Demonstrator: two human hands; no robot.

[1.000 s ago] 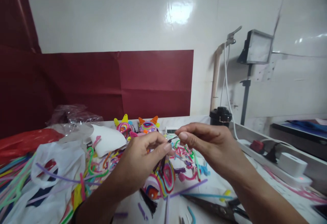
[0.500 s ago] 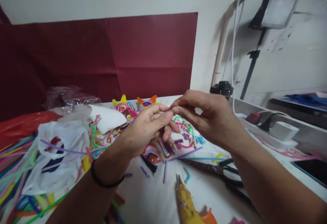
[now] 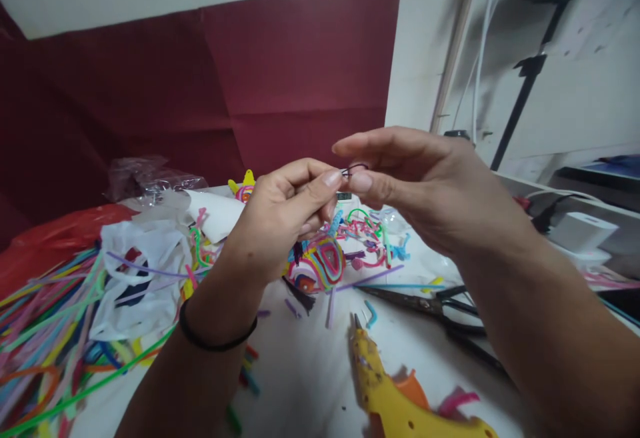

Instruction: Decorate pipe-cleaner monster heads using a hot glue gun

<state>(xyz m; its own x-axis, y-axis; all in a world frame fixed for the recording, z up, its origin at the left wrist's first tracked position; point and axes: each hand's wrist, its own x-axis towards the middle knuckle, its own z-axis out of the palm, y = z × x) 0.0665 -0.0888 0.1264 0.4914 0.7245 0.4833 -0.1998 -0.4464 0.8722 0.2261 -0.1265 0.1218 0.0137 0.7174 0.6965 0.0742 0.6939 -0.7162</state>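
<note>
Between the fingertips of my two hands is a thin dark thread (image 3: 356, 165), bent into a small loop. My left hand (image 3: 287, 215), with a black band on the wrist, pinches one end between thumb and index finger. My right hand (image 3: 425, 181) has its index finger stretched out above, while the thumb and a finger behind it close on the thread. Just below my left hand hang dark purple strands (image 3: 299, 251); what holds them is hidden. Underneath, a striped multicoloured fish-like ornament (image 3: 320, 266) with a black tassel (image 3: 301, 297) lies on the white table (image 3: 310, 365).
A yellow glue gun (image 3: 385, 378) lies in front, beside black scissors (image 3: 430, 305). Many coloured pipe cleaners (image 3: 45, 331) and a white bag (image 3: 135, 318) spread over the left. Colourful scraps (image 3: 365, 238) lie behind my hands. A white charger (image 3: 583, 231) sits at right.
My right hand has lifted its index finger and moved slightly up, and the dark thread loop now shows between my fingertips. The view has shifted, showing more of the glue gun.
</note>
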